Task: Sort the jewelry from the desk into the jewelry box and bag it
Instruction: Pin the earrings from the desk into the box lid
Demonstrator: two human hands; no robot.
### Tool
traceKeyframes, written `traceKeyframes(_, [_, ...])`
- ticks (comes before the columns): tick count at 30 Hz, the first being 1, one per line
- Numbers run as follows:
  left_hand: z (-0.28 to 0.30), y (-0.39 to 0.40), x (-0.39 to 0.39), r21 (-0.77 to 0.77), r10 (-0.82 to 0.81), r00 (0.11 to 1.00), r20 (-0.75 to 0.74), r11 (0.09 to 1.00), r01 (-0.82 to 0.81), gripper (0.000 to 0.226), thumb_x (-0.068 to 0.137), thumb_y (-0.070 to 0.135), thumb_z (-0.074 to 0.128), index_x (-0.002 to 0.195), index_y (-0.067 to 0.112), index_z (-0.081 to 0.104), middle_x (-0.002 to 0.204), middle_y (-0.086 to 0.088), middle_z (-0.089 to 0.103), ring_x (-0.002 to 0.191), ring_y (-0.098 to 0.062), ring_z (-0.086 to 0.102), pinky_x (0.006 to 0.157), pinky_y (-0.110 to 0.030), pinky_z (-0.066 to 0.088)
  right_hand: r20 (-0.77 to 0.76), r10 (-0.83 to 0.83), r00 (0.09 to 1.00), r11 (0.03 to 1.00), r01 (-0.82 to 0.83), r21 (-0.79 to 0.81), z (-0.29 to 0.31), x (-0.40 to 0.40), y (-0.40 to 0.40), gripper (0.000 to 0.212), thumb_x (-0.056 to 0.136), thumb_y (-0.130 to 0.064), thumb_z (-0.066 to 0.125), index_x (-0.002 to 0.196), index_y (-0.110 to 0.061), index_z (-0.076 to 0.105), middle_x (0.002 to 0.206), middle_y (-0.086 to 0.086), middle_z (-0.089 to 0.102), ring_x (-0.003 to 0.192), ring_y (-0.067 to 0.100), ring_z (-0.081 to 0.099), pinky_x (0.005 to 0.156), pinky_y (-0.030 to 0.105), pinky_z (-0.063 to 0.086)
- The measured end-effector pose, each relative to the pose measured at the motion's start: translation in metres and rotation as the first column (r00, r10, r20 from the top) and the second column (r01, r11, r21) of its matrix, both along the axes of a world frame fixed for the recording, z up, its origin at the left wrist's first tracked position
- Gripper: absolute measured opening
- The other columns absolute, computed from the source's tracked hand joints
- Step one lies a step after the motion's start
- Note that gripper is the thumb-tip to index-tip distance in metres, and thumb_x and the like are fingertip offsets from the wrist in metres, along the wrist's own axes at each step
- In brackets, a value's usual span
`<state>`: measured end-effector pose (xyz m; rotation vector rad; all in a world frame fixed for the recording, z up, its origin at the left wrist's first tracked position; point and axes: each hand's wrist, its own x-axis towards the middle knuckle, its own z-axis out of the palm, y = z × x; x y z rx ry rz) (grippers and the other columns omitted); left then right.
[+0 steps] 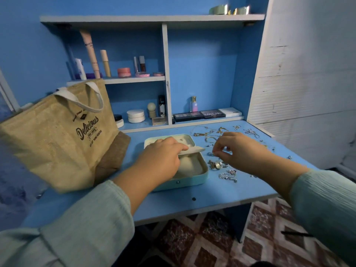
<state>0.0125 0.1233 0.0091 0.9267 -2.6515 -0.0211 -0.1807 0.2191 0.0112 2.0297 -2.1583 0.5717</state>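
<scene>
Fingers [218, 149] of the right hand [238, 151] pinch a small piece above the scattered jewelry [221, 166] on the blue desk [221, 191]. Left of it stands the tan bag [57, 135]. Between them sits the open jewelry box [192, 180], where the left hand [161, 158] holds a cream flap [192, 149].

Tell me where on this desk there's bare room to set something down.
Bare desk runs along the front edge, between the jewelry box and the desk's lip, under both forearms. A smaller bare strip lies behind the box, before the low shelf. Crowded: right of the box, scattered jewelry around the right hand; the tote bag fills the left.
</scene>
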Motion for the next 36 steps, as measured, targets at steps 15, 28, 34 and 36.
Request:
traceKeyframes(15, [-0.04,0.03,-0.061,-0.363,-0.159,0.987,0.027,0.918,0.158,0.037,0.051,0.025,0.088,0.086,0.024,0.075,0.094,-0.003,0.068,0.088,-0.027,0.066,0.089,-0.069,0.034,-0.001,-0.252,0.968,0.93,0.243,0.275,-0.011,-0.064,0.055,0.017,0.092,-0.029,0.054,0.1,-0.022,0.068,0.097,-0.011,0.058,0.094,0.006,0.052,0.071,0.017,0.034])
traceKeyframes(28, [-0.062,0.049,-0.134,-0.216,-0.31,0.95,-0.051,0.932,0.292,0.024,0.088,0.041,0.055,0.106,0.032,0.069,0.109,0.009,0.059,0.109,-0.019,0.052,0.093,-0.033,0.014,0.07,-0.259,0.963,0.952,0.242,0.186,-0.048,-0.096,0.078,0.019,0.092,-0.023,0.053,0.104,-0.022,0.068,0.097,-0.007,0.053,0.073,0.001,0.043,0.066,0.013,0.031])
traceKeyframes(34, [-0.072,0.047,-0.148,-0.219,-0.285,0.957,-0.06,0.939,0.266,0.015,0.074,0.047,0.058,0.07,0.04,0.071,0.076,0.016,0.061,0.076,-0.013,0.06,0.076,-0.031,0.019,0.099,-0.248,0.964,0.957,0.227,0.182,-0.051,-0.1,0.083,0.018,0.092,-0.023,0.054,0.102,-0.022,0.068,0.101,-0.009,0.059,0.085,0.005,0.048,0.079,0.019,0.04])
traceKeyframes(36, [-0.067,0.052,-0.149,-0.18,-0.234,0.971,-0.037,0.958,0.224,0.022,0.089,0.05,0.048,0.093,0.042,0.069,0.099,0.017,0.058,0.101,-0.01,0.052,0.084,-0.032,0.014,0.127,-0.278,0.952,0.952,0.255,0.172,-0.049,-0.104,0.085,0.018,0.091,-0.02,0.054,0.103,-0.021,0.067,0.102,-0.009,0.061,0.085,0.003,0.048,0.076,0.015,0.037])
